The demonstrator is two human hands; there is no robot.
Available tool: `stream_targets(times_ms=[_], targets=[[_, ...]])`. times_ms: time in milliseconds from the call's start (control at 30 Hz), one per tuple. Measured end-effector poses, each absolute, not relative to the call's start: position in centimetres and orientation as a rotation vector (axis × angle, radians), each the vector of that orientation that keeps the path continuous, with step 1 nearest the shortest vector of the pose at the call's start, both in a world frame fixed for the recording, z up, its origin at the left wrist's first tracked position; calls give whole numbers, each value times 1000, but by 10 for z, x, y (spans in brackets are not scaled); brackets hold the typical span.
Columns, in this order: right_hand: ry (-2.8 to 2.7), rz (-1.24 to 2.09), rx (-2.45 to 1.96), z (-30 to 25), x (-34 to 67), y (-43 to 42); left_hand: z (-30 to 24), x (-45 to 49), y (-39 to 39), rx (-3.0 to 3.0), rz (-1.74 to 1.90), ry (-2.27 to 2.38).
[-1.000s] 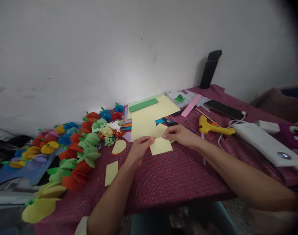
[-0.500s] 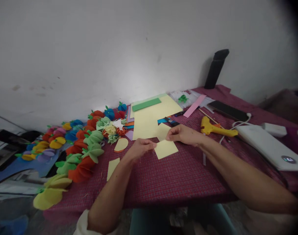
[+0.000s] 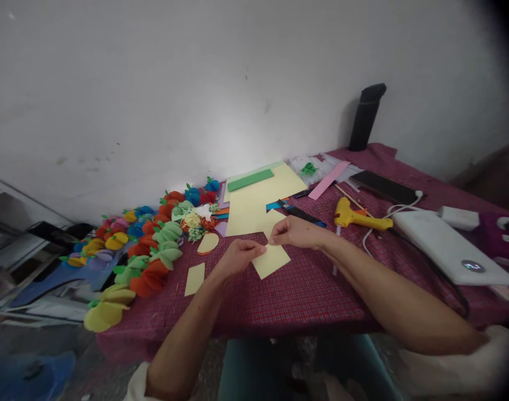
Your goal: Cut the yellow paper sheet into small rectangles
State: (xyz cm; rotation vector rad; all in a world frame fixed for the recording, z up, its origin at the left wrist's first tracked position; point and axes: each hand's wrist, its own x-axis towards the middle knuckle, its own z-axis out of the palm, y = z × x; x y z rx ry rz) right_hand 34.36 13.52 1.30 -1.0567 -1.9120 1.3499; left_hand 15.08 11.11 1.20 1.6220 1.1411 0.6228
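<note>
Between my hands is a small pale yellow piece of paper (image 3: 272, 263), pinched near its far edge. My left hand (image 3: 241, 256) grips it at the left with thumb and forefinger. Close beside, my right hand (image 3: 288, 231) pinches the same edge, its fingertips almost meeting the left ones. Behind my right hand lies another yellow paper piece (image 3: 273, 219), partly covered. A large L-shaped yellow sheet (image 3: 248, 209) spreads farther back, with a green paper strip (image 3: 251, 180) on top. To the left lie a half-round yellow piece (image 3: 207, 243) and a yellow rectangle (image 3: 195, 279).
Colourful paper pumpkin-like shapes (image 3: 152, 277) fill the table's left side. On the right are a yellow glue gun (image 3: 358, 216), a white power bank (image 3: 450, 248), a black phone (image 3: 386, 187) and a pink strip (image 3: 328, 180). A cutter knife (image 3: 300, 213) lies behind my right hand.
My hands have come closer together along the paper's edge, the right one moving left. The paper has turned and now sits cornerwise. The view has shifted slightly.
</note>
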Motion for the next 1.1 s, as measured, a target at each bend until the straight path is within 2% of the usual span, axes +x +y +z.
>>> stream_targets(times_ms=[233, 400, 733, 967, 1100], targets=[[-1748, 1291, -1157, 16, 357, 144, 0, 136, 108, 1436, 707, 1215], [-1779, 1432, -1057, 4, 336, 136, -8, 139, 108, 1408, 728, 1145], [-1811, 1468, -1089, -3, 331, 136, -13, 149, 111, 1393, 697, 1115], [-1715, 1454, -1134, 10, 348, 141, -3, 119, 96, 1510, 695, 1206], [-1769, 1484, -1064, 8, 340, 137, 5, 123, 90, 1553, 812, 1239]])
